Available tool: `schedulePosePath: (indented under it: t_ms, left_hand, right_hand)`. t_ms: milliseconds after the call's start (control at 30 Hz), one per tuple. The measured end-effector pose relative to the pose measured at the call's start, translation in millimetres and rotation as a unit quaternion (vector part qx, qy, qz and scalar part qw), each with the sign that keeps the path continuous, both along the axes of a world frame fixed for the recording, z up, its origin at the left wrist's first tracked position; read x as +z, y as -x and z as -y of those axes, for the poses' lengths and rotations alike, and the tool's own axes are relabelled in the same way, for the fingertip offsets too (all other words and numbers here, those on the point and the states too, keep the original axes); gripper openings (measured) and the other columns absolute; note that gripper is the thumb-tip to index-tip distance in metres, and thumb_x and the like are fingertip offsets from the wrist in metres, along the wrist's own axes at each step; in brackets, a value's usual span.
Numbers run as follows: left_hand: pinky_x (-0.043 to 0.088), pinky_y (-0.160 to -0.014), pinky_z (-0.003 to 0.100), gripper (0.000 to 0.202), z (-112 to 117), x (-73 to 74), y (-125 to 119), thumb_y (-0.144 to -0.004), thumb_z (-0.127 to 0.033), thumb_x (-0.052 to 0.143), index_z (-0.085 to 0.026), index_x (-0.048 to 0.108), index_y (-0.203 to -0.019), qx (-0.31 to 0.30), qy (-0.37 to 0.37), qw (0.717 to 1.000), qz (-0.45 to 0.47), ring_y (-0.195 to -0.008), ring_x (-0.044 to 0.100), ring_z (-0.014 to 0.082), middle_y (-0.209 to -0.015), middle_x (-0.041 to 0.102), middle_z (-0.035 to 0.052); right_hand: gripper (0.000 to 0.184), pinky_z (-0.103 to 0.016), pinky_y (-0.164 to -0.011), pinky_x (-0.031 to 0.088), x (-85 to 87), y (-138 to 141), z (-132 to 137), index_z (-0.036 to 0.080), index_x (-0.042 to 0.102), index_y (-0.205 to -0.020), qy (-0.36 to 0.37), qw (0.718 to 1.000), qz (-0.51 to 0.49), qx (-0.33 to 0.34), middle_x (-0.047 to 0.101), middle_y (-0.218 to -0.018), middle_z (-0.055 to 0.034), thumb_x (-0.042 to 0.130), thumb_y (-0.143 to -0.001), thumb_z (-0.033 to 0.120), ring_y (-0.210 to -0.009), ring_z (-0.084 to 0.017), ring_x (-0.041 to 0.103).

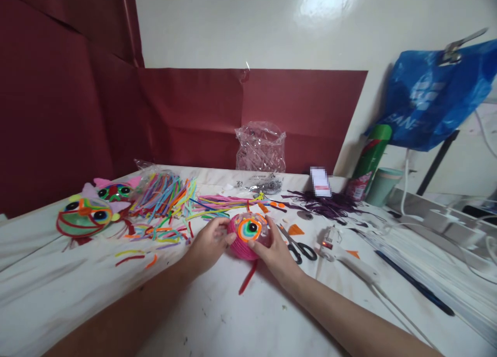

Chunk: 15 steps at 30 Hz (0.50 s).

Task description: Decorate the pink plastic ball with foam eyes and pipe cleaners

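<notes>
Between my hands is a round craft ball [241, 249], its lower left covered in bright pink pipe cleaner coils. An eye [252, 227] made of orange, white and green rings with a black centre faces up toward me. My left hand [212, 243] holds the ball's left side, fingers curled and the thumb on the pink coils. From the right, my right hand [277, 253] grips it, the thumb on the front below the eye. A red pipe cleaner piece [247, 278] sticks out below the ball. Black-handled scissors [298, 246] lie just right of my right hand.
A glue gun [357, 264] with a cord rests at right, near glue sticks [430, 274] and a dark pen-like tool [413, 283]. Pipe cleaners [159, 196] and two face-like crafts [85, 217] lie left. Behind are purple strands [326, 204], a phone [320, 182] and a plastic bag [260, 147].
</notes>
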<state>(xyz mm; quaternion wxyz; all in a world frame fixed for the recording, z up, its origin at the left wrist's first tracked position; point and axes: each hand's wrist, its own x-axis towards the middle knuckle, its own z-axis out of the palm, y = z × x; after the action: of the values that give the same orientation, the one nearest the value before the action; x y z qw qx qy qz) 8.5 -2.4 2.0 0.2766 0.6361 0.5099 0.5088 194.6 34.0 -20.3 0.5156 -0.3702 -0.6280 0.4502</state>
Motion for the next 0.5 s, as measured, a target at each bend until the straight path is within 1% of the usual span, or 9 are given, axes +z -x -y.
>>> schedulePosePath:
  t_ms: [67, 167, 233, 300, 367, 433, 500]
  left_hand:
    - [0.047, -0.095, 0.041, 0.042, 3, 0.5, -4, -0.076, -0.038, 0.065, -0.019, 0.055, -0.112, -0.026, -0.004, 0.999, 0.026, -0.109, 0.061, 0.0258, -0.116, 0.065, 0.0117]
    - [0.048, -0.094, 0.041, 0.057, 7, 2.1, -10, -0.069, -0.032, 0.072, -0.018, 0.05, -0.119, -0.056, 0.014, 0.997, 0.055, -0.114, 0.059, 0.0277, -0.124, 0.061, 0.0139]
    - [0.048, -0.094, 0.04, 0.067, 9, 2.1, -14, -0.065, -0.028, 0.075, -0.019, 0.045, -0.124, -0.077, 0.027, 0.995, 0.061, -0.116, 0.057, 0.0281, -0.129, 0.058, 0.0145]
    - [0.049, -0.092, 0.04, 0.072, 10, 0.7, -16, -0.064, -0.027, 0.076, -0.019, 0.042, -0.127, -0.09, 0.028, 0.993, 0.066, -0.116, 0.057, 0.0279, -0.131, 0.056, 0.015]
    - [0.05, -0.091, 0.04, 0.073, 9, -1.9, -17, -0.063, -0.025, 0.077, -0.02, 0.041, -0.127, -0.092, 0.019, 0.993, 0.067, -0.114, 0.058, 0.0276, -0.13, 0.056, 0.0152]
    - [0.05, -0.09, 0.039, 0.069, 7, -4.2, -17, -0.063, -0.025, 0.077, -0.02, 0.044, -0.123, -0.079, 0.01, 0.993, 0.083, -0.111, 0.059, 0.0268, -0.125, 0.059, 0.0145]
    - [0.052, -0.085, 0.038, 0.052, 5, -5.1, -16, -0.065, -0.029, 0.074, -0.018, 0.051, -0.11, -0.045, 0.011, 0.992, 0.113, -0.102, 0.063, 0.0248, -0.111, 0.065, 0.0119]
  right_hand:
    - [0.095, -0.048, -0.105, 0.038, -1.1, 0, -1, 0.021, 0.031, -0.143, 0.003, 1.0, -0.016, 0.003, 0.051, -0.138, -0.0134, 0.076, -0.063, 0.048, -0.127, -0.029, 0.048]
    - [0.096, -0.049, -0.104, 0.04, -3.0, 1, -2, 0.02, 0.03, -0.143, 0.025, 0.999, -0.029, 0.011, 0.049, -0.14, -0.0148, 0.075, -0.063, 0.05, -0.127, -0.03, 0.048]
    - [0.096, -0.049, -0.104, 0.041, -3.5, 1, -2, 0.019, 0.029, -0.143, 0.038, 0.998, -0.037, 0.018, 0.049, -0.14, -0.0153, 0.075, -0.064, 0.05, -0.126, -0.03, 0.049]
    - [0.096, -0.049, -0.104, 0.04, -3.0, 1, -1, 0.019, 0.028, -0.143, 0.042, 0.998, -0.047, 0.02, 0.051, -0.138, -0.0152, 0.074, -0.065, 0.049, -0.126, -0.03, 0.05]
    - [0.095, -0.048, -0.104, 0.041, -1.5, 2, 0, 0.018, 0.028, -0.143, 0.049, 0.997, -0.059, 0.024, 0.053, -0.136, -0.015, 0.074, -0.066, 0.048, -0.124, -0.029, 0.051]
    - [0.094, -0.046, -0.101, 0.044, -0.1, 3, 0, 0.018, 0.028, -0.143, 0.059, 0.995, -0.076, 0.029, 0.057, -0.132, -0.0151, 0.073, -0.066, 0.048, -0.121, -0.029, 0.054]
    - [0.091, -0.046, -0.097, 0.047, 0.5, 3, 0, 0.019, 0.031, -0.142, 0.059, 0.994, -0.088, 0.027, 0.06, -0.129, -0.0147, 0.073, -0.066, 0.047, -0.117, -0.029, 0.058]
